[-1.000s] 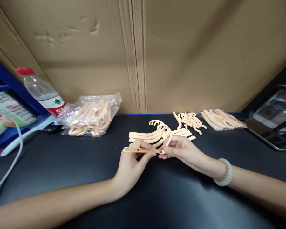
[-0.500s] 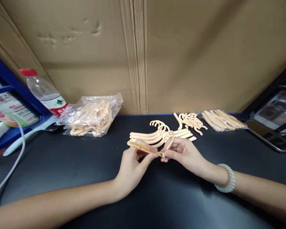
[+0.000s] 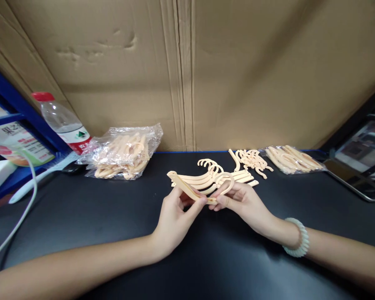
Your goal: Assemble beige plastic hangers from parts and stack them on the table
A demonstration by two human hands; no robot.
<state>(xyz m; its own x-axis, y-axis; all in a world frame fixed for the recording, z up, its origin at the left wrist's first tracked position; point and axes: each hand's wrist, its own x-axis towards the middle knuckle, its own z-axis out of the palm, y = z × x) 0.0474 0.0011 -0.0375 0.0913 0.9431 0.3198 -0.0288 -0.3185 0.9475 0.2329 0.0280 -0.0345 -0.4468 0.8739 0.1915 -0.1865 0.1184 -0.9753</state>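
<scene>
My left hand (image 3: 178, 216) is closed around a cream plastic hanger arm (image 3: 185, 187), whose free end points up and to the left. Between finger and thumb, my right hand (image 3: 240, 200) pinches a curved hanger hook (image 3: 229, 179) of the same colour. The arm's inner end and the hook's base meet between my fingertips; whether they are locked together is hidden. Just behind my hands lie several hangers (image 3: 193, 180) laid close together, their hooks overlapping. A heap of loose hooks (image 3: 253, 159) is farther back to the right, beside a single loose arm (image 3: 233, 159).
Clear bags of hanger parts (image 3: 121, 152) are piled at the back left, and another bag (image 3: 293, 159) lies at the back right. A bottle (image 3: 65, 125), a white cable (image 3: 29, 208) and a blue rack (image 3: 25, 116) stand left. A dark glossy device (image 3: 356, 179) is at right. Cardboard (image 3: 253, 75) walls the back.
The hanger arm in my left hand has turned, its free end rising and its face now showing differently. My right hand keeps its pinch on the hook. The view has shifted slightly.
</scene>
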